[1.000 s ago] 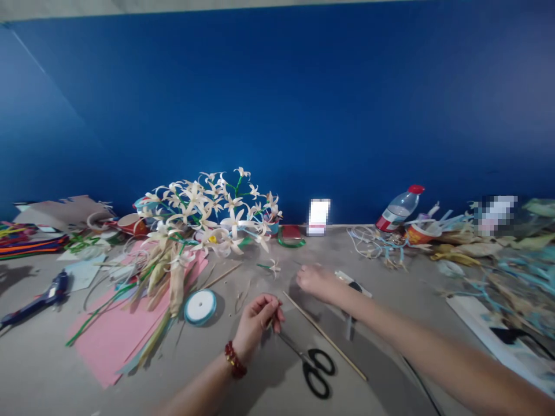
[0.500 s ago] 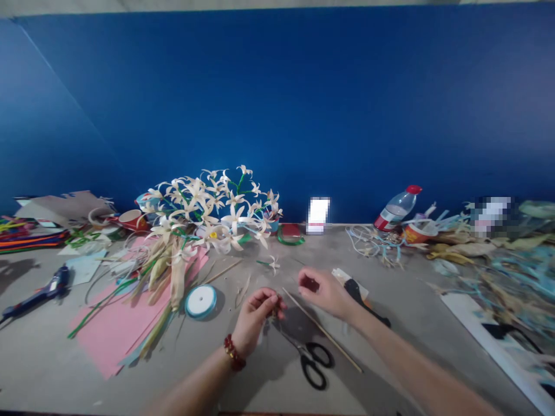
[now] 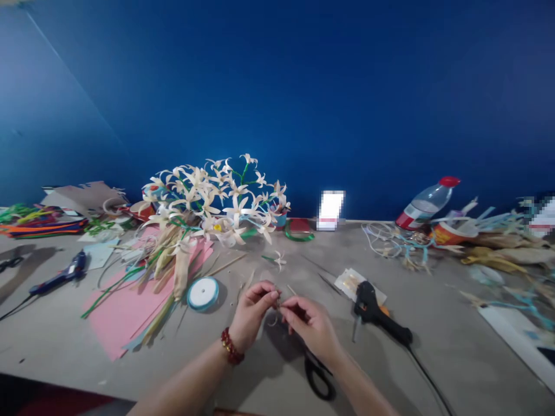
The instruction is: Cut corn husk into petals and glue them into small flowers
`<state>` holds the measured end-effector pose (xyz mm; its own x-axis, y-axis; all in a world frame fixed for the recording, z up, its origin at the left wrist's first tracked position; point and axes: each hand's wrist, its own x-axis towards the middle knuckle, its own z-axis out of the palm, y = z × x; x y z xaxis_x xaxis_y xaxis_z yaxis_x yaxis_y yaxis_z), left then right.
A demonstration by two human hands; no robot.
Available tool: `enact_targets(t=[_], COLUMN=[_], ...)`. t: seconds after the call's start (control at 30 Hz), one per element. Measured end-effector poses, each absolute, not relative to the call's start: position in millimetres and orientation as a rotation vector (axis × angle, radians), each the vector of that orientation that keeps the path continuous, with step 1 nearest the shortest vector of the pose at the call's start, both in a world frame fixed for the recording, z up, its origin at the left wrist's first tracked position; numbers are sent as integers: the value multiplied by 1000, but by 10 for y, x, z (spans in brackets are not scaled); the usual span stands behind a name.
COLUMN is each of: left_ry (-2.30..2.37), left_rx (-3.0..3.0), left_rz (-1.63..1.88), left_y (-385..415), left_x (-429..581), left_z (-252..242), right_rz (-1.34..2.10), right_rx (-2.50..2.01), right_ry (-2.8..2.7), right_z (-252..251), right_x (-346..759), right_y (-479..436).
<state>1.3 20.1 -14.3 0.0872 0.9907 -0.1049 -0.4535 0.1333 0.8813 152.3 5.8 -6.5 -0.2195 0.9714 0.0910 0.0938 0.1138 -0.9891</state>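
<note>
Both hands meet over the middle of the table. My left hand (image 3: 255, 309), with a red bead bracelet (image 3: 231, 346) at its wrist, pinches a small, thin piece too little to name. Close against it, my right hand (image 3: 310, 326) has thumb and finger pressed together at the same piece. A pale curl hangs below the fingertips. Under my right hand lie black-handled scissors (image 3: 319, 377), their blades hidden. Just beyond the hands rests a single white flower (image 3: 278, 260) with a green stem. To the left stands a spool of ribbon (image 3: 203, 293).
White flowers (image 3: 236, 211) on green stems stand at the back. Right of my hands lies a black glue gun (image 3: 375, 309) with its cord; a blue glue gun (image 3: 65, 276) is far left. Pink paper (image 3: 115, 312) carries dried husks (image 3: 180, 271). A bottle (image 3: 427, 203) leans at the back right.
My right hand has come down and left to meet my left hand at the fingertips. It now covers part of the scissors and uncovers the black glue gun. The view has shifted slightly.
</note>
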Motion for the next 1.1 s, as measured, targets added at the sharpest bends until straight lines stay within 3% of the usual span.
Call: enact_targets(t=[0.83,1.1], left_ry=[768,825], left_rx=[752,881], left_rz=[1162,1214], left_y=[110,93], left_x=[53,49], left_z=[-103,-117], right_rz=[1348,1526], right_rx=[-1094,-1024], right_ry=[-1479,-1323], right_z=[-17,-4], right_x=[1607,1596], right_y=[-13,5])
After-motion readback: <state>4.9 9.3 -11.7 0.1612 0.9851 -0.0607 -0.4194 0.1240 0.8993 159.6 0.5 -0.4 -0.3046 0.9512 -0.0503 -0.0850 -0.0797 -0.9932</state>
